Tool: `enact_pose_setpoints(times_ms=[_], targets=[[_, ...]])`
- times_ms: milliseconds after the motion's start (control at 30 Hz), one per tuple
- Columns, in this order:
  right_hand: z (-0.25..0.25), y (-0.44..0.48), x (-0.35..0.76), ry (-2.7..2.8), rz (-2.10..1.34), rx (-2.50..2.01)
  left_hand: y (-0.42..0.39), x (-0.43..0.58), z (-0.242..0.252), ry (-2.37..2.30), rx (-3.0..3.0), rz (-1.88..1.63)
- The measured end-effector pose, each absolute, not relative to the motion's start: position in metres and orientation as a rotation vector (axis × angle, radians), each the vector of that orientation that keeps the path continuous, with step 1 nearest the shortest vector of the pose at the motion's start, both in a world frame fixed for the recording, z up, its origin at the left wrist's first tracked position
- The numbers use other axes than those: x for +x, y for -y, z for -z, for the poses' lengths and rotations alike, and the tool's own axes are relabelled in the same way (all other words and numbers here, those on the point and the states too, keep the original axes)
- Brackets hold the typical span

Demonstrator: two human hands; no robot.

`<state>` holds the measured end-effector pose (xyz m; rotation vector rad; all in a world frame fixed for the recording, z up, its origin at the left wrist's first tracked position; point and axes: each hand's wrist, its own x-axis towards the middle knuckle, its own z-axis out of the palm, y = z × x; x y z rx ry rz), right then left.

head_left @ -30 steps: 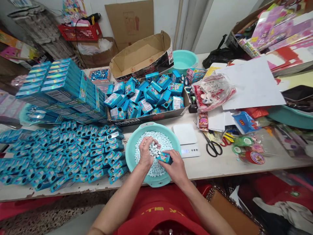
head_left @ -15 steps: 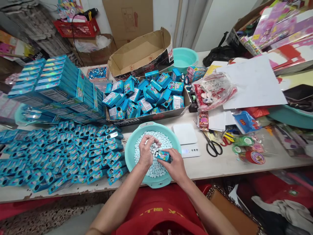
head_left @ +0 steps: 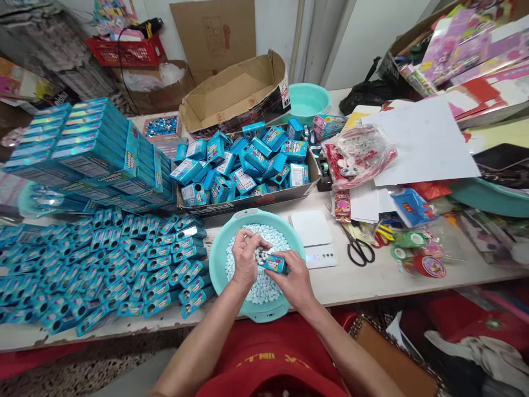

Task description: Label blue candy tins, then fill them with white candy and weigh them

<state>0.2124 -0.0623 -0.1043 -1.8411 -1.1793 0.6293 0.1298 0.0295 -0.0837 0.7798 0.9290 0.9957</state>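
A turquoise plastic basin holds many small pale-blue candies. Over it, my left hand is cupped, its fingers curled around some of the candies. A small blue printed candy box is gripped by my right hand and lies tilted, its open end toward my left fingers. White pieces show between the left fingers and the box opening. How many candies are in the box is hidden. A white digital scale stands just right of the basin.
Rows of blue boxes with round holes fill the left side, below stacked larger packs. Behind the basin, a carton overflows with more boxes. Scissors, tape rolls and a clear plastic bag lie right.
My left fingers have closed further and moved over the box opening, covering more of the candies in that hand. The right hand still grips the box. The view has shifted slightly.
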Motion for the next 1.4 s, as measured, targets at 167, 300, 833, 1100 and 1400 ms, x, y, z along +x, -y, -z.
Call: enact_pose_setpoints(times_ms=[167,300,833,1100,1400], targets=[[0.102,0.062,0.212,1.155,-0.625,-1.845,-0.03,0.13,0.08,-0.987,0.725,-0.969],[0.103,0.062,0.211,1.157,-0.613,-1.824,-0.027,0.13,0.079,-0.998,0.767,-0.96],[0.115,0.056,0.207,1.069,-0.673,-1.763,-0.02,0.137,0.079,-0.84,0.878,-0.895],[0.106,0.083,0.246,0.731,-0.617,-1.742,-0.041,0.12,0.137,-1.147,1.655,-0.676],[0.108,0.088,0.258,0.656,-0.607,-1.756,0.01,0.123,0.201,-0.588,2.642,0.058]])
